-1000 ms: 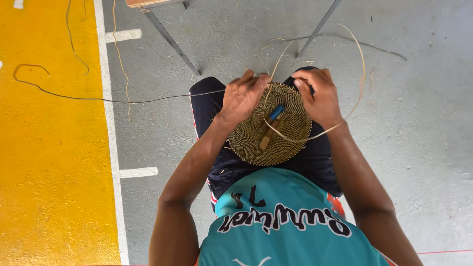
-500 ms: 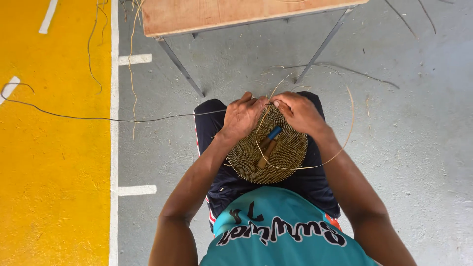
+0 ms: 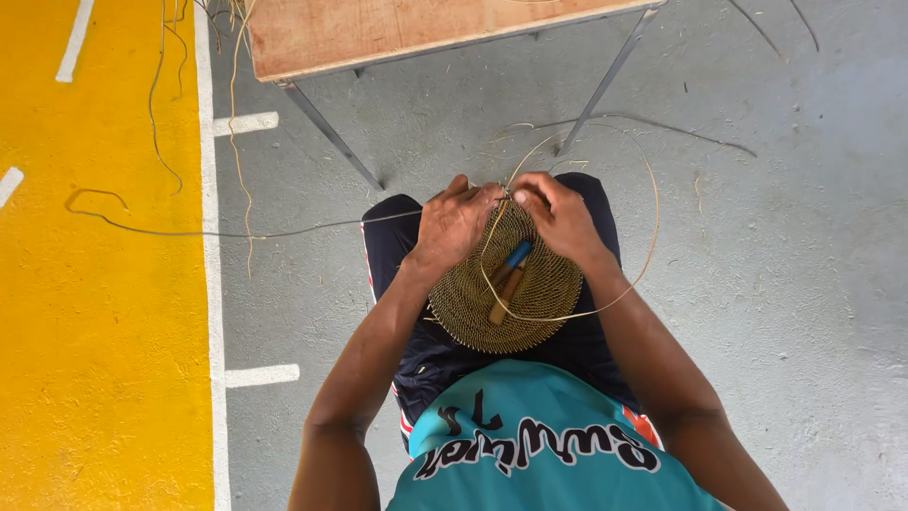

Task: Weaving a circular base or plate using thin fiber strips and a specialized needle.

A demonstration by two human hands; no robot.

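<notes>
A round woven disc (image 3: pixel 530 303) of tan fibre rests on my lap. My left hand (image 3: pixel 454 225) grips its far edge, fingers curled over the rim. My right hand (image 3: pixel 556 213) pinches the same edge just beside it, holding a thin pale strand (image 3: pixel 651 237) that loops out to the right and back across the disc. A small tool with a blue and a wooden handle (image 3: pixel 508 282) lies on the disc below my hands. A long dark strand (image 3: pixel 236 234) runs from under my left hand away to the left.
A wooden table top (image 3: pixel 378 33) on slanted metal legs (image 3: pixel 331 132) stands just ahead of my knees. The floor is grey concrete (image 3: pixel 785 284), with a yellow painted area (image 3: pixel 95 312) and white lines on the left. Loose strands trail on the floor.
The view has tilted forward, bringing the table top into sight. My hands have closed together at the disc's far edge. The pale loop has swung wider to the right.
</notes>
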